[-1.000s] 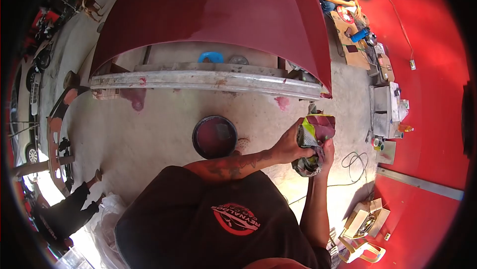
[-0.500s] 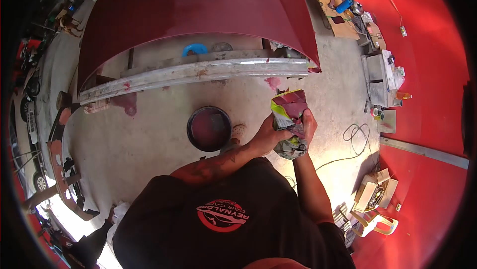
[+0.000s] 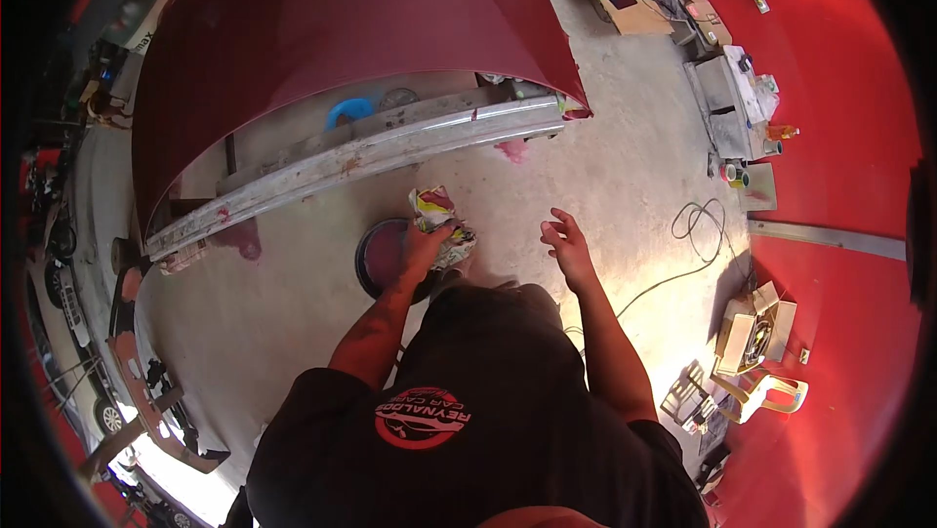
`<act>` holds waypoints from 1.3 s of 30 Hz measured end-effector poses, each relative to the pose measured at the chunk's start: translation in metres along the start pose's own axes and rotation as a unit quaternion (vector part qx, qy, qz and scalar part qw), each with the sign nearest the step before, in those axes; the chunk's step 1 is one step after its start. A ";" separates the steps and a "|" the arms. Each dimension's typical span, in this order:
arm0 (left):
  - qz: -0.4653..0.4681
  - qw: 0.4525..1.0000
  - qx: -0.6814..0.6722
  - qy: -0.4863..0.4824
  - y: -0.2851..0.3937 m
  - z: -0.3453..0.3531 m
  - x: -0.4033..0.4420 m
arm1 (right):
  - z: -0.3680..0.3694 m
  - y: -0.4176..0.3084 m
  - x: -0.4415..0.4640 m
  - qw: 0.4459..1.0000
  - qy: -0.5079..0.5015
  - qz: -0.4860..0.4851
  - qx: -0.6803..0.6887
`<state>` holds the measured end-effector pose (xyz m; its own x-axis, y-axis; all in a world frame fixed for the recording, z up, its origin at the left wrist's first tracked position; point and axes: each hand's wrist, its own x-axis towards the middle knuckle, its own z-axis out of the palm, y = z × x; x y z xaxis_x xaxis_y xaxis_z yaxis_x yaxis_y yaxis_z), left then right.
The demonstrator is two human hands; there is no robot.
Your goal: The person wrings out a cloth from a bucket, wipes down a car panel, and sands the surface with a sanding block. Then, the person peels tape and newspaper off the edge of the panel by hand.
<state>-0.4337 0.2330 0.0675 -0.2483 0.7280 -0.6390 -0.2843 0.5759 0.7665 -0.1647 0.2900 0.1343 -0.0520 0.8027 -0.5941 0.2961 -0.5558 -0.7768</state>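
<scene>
My left hand [image 3: 424, 250] is closed on a crumpled printed sheet [image 3: 439, 198], coloured white, yellow-green and maroon; I cannot tell whether it is paper or plastic. The bunched sheet sticks out above and beside my fingers. Under that hand stands a round black bucket [image 3: 362, 272] with reddish, murky contents, partly hidden by the hand and sheet. To the right, my right hand [image 3: 569, 245] hangs above the floor, fingers apart and slightly curled, holding nothing. In front of me, a large glossy maroon car panel [image 3: 332, 20] rests over a worn metal beam [image 3: 361, 151].
A blue item [image 3: 348, 110] lies behind the beam. Along the right wall are a cardboard sheet [image 3: 634, 16], a grey cabinet [image 3: 720, 89], an opened carton [image 3: 747, 338] and a plastic chair [image 3: 771, 394]. A thin cable [image 3: 656, 286] loops over the floor. Car parts line the left.
My hands have separated. The left has carried the crumpled sheet left, over the bucket; the right has let go of it and opened. The view has shifted slightly.
</scene>
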 end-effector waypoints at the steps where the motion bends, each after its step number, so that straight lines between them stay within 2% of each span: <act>1: -0.035 0.993 0.096 0.058 0.009 -0.005 -0.002 | -0.014 0.007 0.005 1.000 -0.011 0.022 0.000; 2: -0.067 0.973 0.190 0.116 0.016 -0.007 -0.005 | -0.027 0.012 0.008 0.999 -0.023 0.045 -0.002; 3: -0.071 0.971 0.199 0.108 0.003 -0.011 0.006 | -0.038 0.018 0.010 0.999 -0.010 0.048 0.011; 5: -0.023 0.973 0.132 0.185 -0.042 -0.017 0.038 | -0.062 0.030 0.018 0.998 -0.006 0.053 0.017; 6: -0.026 0.973 0.140 0.184 -0.051 -0.018 0.047 | -0.073 0.037 0.024 0.999 -0.008 0.051 0.017; 10: -0.041 0.952 0.194 0.234 -0.046 0.003 0.059 | -0.119 0.061 0.050 0.999 0.008 0.042 0.029; 12: -0.025 0.929 0.265 0.257 -0.059 0.003 0.067 | -0.146 0.067 0.066 0.999 -0.001 0.047 0.022; 15: -0.047 0.909 0.297 0.288 -0.038 0.036 0.054 | -0.195 0.082 0.101 0.999 -0.013 0.034 -0.036; 20: -0.092 0.870 0.365 0.318 -0.032 0.071 0.030 | -0.275 0.083 0.150 0.999 -0.004 0.003 -0.043; 22: -0.185 0.816 0.437 0.330 -0.027 0.085 0.019 | -0.292 0.076 0.172 1.000 -0.019 0.015 -0.020; 23: -0.188 0.812 0.438 0.338 -0.028 0.089 0.014 | -0.294 0.072 0.187 1.000 -0.015 0.020 0.004; 25: -0.175 0.824 0.460 0.280 -0.029 0.093 0.008 | -0.277 0.063 0.218 0.999 -0.014 0.004 0.051; 26: -0.165 0.829 0.473 0.249 -0.023 0.094 0.007 | -0.259 0.048 0.231 0.997 -0.043 0.020 0.066; 27: -0.117 0.831 0.481 0.253 -0.019 0.105 0.005 | -0.235 0.042 0.247 0.987 -0.106 0.017 0.117; 28: -0.115 0.827 0.487 0.257 -0.014 0.113 0.009 | -0.211 0.015 0.248 0.982 -0.129 0.023 0.137; 30: -0.044 0.897 0.409 0.162 -0.006 0.128 0.012 | -0.168 -0.014 0.256 0.962 -0.192 0.048 0.187; 31: -0.048 0.893 0.417 0.164 0.005 0.146 0.012 | -0.151 -0.032 0.255 0.950 -0.212 0.062 0.219; 33: 0.006 0.932 0.328 0.153 0.052 0.208 0.014 | -0.126 -0.054 0.256 0.947 -0.226 0.078 0.216; 34: 0.001 0.930 0.332 0.156 0.070 0.229 0.019 | -0.119 -0.058 0.260 0.946 -0.237 0.089 0.205; 36: 0.039 0.955 0.280 0.090 0.099 0.258 0.034 | -0.110 -0.052 0.276 0.939 -0.265 0.081 0.203; 39: 0.013 0.963 0.264 0.057 0.114 0.279 0.076 | -0.107 -0.037 0.292 0.923 -0.310 0.070 0.215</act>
<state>-0.2265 0.4577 0.1242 -0.3569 0.7162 -0.5997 0.2253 0.6890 0.6888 -0.0891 0.5682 0.0120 -0.6176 0.5130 -0.5961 -0.0582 -0.7857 -0.6159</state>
